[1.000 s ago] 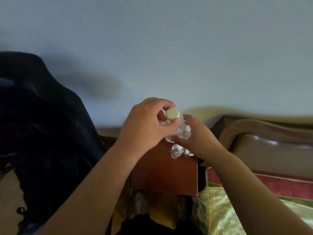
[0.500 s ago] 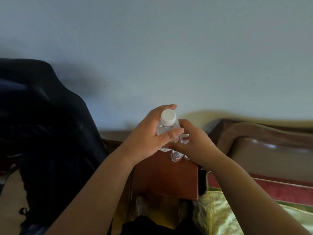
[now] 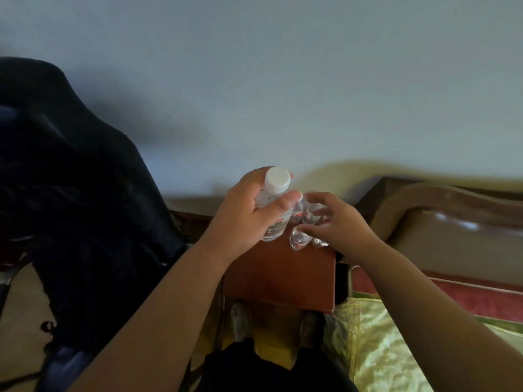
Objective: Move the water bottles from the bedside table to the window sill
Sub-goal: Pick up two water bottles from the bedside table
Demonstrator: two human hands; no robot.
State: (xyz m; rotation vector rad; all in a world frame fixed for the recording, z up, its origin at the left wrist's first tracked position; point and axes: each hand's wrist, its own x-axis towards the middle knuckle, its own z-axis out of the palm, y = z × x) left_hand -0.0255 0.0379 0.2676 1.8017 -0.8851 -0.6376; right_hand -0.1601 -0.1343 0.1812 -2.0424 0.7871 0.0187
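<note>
Your left hand (image 3: 243, 216) and right hand (image 3: 343, 230) are bare, forearms unsleeved. You wear dark trousers (image 3: 271, 366) and pale, worn shoes (image 3: 239, 321).

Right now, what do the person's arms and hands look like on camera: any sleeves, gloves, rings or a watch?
Both forearms are bare up to the frame's edge: no sleeves show. The left hand and right hand wear no gloves, and no ring, watch or wristband is visible on either. The right hand's fingers are slightly blurred, so small details there cannot be told.
</note>
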